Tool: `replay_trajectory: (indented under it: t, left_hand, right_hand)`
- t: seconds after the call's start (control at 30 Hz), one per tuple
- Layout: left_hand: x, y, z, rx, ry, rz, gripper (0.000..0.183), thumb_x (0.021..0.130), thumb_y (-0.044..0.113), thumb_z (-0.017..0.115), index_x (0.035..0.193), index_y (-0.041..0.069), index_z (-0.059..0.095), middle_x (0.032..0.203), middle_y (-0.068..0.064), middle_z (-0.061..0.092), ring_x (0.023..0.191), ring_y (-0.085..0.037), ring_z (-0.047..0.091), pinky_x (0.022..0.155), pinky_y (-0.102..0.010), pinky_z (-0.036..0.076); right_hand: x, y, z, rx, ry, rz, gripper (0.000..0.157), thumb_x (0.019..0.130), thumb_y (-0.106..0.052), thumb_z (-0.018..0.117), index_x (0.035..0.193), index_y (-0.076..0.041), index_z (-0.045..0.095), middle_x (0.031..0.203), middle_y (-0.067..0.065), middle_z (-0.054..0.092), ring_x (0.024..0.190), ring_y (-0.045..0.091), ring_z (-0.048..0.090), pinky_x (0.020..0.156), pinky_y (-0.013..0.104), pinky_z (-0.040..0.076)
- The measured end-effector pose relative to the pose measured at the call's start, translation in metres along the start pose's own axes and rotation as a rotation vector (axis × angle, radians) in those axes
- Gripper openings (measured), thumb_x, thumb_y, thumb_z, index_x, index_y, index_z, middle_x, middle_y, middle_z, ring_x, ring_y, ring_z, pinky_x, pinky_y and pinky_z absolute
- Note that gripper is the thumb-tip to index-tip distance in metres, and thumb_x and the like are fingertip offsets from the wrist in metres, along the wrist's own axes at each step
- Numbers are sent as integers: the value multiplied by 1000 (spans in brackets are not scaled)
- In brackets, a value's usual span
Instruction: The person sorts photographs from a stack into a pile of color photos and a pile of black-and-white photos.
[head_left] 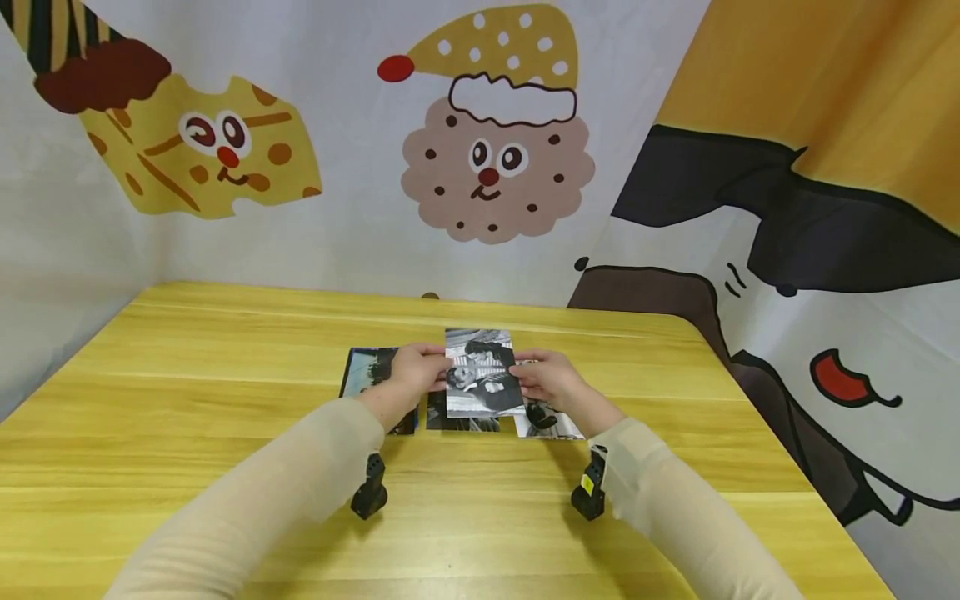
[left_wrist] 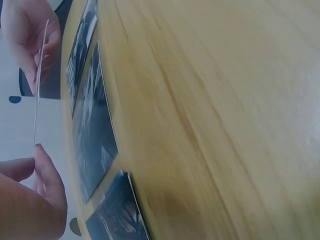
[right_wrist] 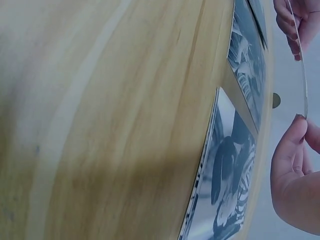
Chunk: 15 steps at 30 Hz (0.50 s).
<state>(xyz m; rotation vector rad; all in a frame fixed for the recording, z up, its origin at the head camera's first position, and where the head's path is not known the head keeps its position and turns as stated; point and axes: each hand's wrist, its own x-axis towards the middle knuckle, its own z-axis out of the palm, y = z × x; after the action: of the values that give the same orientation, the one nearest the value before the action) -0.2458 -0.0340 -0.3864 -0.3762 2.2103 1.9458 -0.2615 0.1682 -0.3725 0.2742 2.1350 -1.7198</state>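
Between both hands, a black-and-white photo (head_left: 483, 387) showing people is held up over the table, seen edge-on in both wrist views. My left hand (head_left: 412, 372) pinches its left edge, and my right hand (head_left: 551, 379) pinches its right edge. Below lie more photos: a colour-tinted stack (head_left: 366, 371) at the left, partly covered by the left hand, a dark photo (head_left: 465, 423) in the middle, mostly hidden by the raised one, and a black-and-white stack (right_wrist: 225, 170) at the right, under the right hand.
The wooden table (head_left: 465, 533) stretches around the photos, its far edge close to a curtain (head_left: 352, 250) printed with cartoon figures. A small black camera (head_left: 369, 490) is strapped at the left wrist and another black camera (head_left: 589, 487) at the right.
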Motion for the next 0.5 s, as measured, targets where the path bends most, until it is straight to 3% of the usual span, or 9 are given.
replay_trajectory:
  t: [0.1,0.33,0.5]
  left_hand:
    - [-2,2,3,-1,-8,9,36,91,9,57,127,2,56,117,-20,60,87,-20,61,72,-28,58]
    - [-8,8,10,-14,16,17,35,89,7,59,124,3,58,115,-18,60,69,-11,57,68,-28,59]
    - [-10,10,15,-20,15,9,33,90,7,59,123,3,59,118,-18,60,76,-15,61,67,-26,58]
  right_hand:
    - [-1,0,-3,9,14,-9,45,90,-1,57,133,4,45,62,-5,56,53,4,52,49,13,48]
    - [-5,0,-12,-39,38,-12,44,90,-4,58,132,0,48,69,-3,57,57,5,53,53,14,50]
    - [-8,1,-17,-62,42,-18,44,90,-6,59,133,0,48,71,-3,57,59,6,54,57,16,52]
